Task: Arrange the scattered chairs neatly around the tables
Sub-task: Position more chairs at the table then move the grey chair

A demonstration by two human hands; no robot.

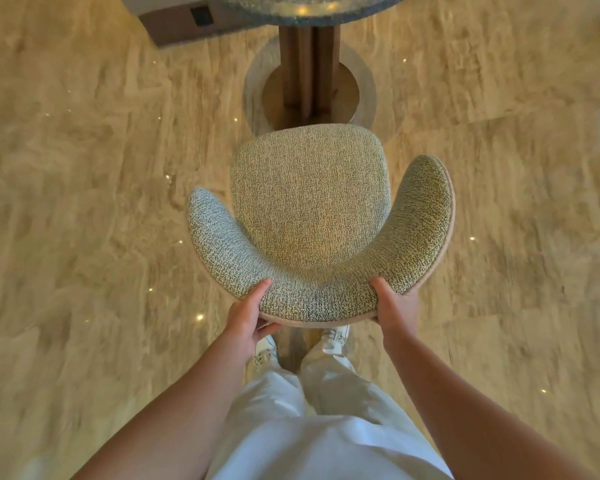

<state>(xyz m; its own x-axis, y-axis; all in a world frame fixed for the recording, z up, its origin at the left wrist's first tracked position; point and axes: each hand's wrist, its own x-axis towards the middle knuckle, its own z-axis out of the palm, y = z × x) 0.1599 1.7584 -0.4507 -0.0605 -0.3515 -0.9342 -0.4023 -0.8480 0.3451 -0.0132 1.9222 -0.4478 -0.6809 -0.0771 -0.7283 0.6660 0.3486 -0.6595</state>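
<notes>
A chair (309, 199) with speckled grey-green fabric and a curved wraparound back stands right in front of me, its seat facing a round table (309, 8) at the top of the view. My left hand (248, 317) grips the back's rim at its lower left, thumb on top and fingers underneath. At the lower right of the rim my right hand (394, 310) holds it the same way. The table's wooden pedestal (309, 74) on a round metal base stands just beyond the seat's front edge.
Beige marbled floor (84, 202) spreads on both sides of the chair. A dark brown box-like block (184, 26) sits at the top left beside the table. My legs in white trousers and pale shoes stand directly behind the chair.
</notes>
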